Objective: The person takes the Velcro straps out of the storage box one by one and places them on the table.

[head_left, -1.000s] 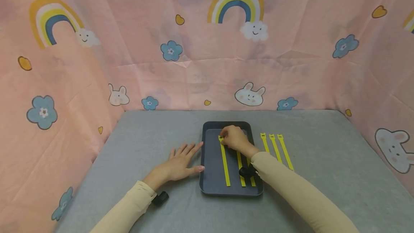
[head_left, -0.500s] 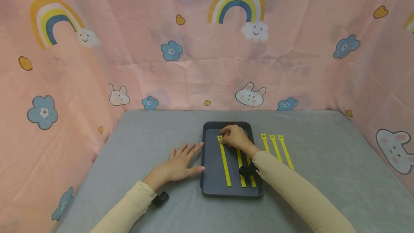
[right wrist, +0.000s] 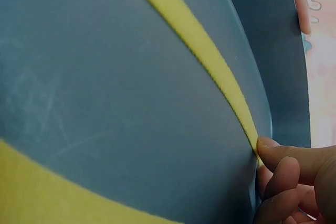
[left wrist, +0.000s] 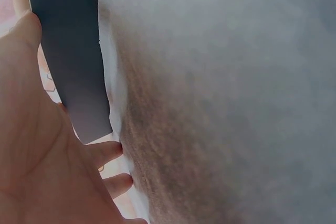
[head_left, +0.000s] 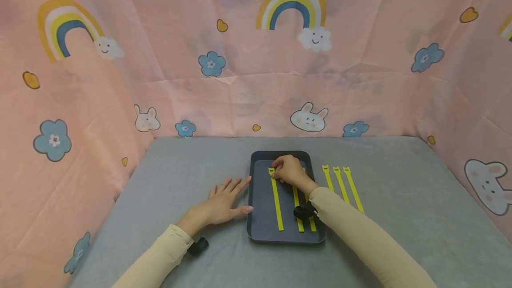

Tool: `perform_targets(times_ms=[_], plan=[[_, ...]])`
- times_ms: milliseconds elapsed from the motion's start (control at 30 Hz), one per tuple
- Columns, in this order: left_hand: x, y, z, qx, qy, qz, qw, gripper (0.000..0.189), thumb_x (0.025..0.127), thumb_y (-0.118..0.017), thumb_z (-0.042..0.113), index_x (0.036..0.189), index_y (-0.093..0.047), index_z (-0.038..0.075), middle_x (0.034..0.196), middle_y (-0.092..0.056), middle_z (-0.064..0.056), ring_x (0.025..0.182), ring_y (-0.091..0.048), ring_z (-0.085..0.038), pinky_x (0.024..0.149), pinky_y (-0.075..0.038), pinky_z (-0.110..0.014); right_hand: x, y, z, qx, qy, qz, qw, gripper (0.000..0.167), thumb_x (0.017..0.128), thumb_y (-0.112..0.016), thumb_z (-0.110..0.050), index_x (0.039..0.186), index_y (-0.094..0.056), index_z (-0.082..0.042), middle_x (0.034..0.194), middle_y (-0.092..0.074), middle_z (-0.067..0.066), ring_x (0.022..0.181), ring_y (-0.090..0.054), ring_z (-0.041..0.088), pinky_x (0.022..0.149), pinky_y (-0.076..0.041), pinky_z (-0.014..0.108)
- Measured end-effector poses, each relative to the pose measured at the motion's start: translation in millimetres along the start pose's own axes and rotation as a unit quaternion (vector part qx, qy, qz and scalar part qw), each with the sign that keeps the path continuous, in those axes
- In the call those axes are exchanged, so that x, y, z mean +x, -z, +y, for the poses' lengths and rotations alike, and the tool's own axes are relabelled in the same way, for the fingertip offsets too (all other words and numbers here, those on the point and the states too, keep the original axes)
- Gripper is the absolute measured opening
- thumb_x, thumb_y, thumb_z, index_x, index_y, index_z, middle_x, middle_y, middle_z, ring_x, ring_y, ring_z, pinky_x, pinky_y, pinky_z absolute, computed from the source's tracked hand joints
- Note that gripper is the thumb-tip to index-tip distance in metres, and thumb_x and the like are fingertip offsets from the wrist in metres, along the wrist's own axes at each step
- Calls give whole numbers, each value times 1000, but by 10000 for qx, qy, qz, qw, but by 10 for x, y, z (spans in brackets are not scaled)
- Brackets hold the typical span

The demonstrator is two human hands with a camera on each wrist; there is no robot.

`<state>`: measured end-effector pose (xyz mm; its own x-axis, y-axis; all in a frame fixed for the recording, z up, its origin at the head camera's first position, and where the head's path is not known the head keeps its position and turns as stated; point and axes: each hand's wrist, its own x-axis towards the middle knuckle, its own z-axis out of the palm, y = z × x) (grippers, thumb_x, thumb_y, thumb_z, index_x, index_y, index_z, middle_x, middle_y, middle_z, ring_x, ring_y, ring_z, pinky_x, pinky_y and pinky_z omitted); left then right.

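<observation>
A dark grey tray [head_left: 260, 217] lies on the table. My right hand [head_left: 291, 170] reaches over it and pinches a yellow hook-and-loop cable tie [head_left: 278, 203] near its slotted head; in the right wrist view the thumb [right wrist: 270, 148] presses at the end of this tie [right wrist: 210, 61]. The tie stretches lengthwise along the tray's left half. Two more yellow ties [head_left: 296, 199] lie in the tray's right half, partly hidden under my right hand and wrist. My left hand [head_left: 220, 204] is spread, its index fingertip and thumb at the tray's left side; the left wrist view shows the tray wall [left wrist: 73, 61] beside it.
Right of the tray, three yellow cable ties [head_left: 341, 183] lie side by side on the grey table [head_left: 400, 217], their near ends behind my right sleeve [head_left: 360, 230]. A black wrist camera [head_left: 198, 246] sits under my left wrist. A pink patterned cloth [head_left: 240, 92] surrounds the table.
The pinched tie has shifted slightly: its head a little left, its near end slightly right and then back left. The left hand and the other ties stay where they were.
</observation>
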<state>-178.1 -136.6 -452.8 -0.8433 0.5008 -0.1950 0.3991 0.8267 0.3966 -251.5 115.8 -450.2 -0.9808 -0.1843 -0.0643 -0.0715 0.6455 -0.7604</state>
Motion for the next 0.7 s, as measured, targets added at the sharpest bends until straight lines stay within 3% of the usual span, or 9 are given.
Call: perform_targets(times_ms=[367, 700], plan=[[4, -12, -10, 17, 16, 12, 10000, 85, 91, -45, 73, 158, -3, 42, 168, -17, -7, 155, -10, -39, 116, -8, -72, -2, -26, 27, 307, 91, 123, 9994, 23, 81, -78, 0, 99, -65, -3, 90, -64, 13, 60, -60, 15, 58, -53, 29], [-2, -8, 3, -15, -13, 27, 10000, 84, 92, -45, 71, 159, -3, 41, 168, -17, -7, 155, -10, -40, 116, -8, -72, 7, -36, 35, 386, 156, 156, 9990, 24, 80, -78, 2, 97, -62, -4, 87, -64, 12, 58, -59, 15, 57, -53, 29]])
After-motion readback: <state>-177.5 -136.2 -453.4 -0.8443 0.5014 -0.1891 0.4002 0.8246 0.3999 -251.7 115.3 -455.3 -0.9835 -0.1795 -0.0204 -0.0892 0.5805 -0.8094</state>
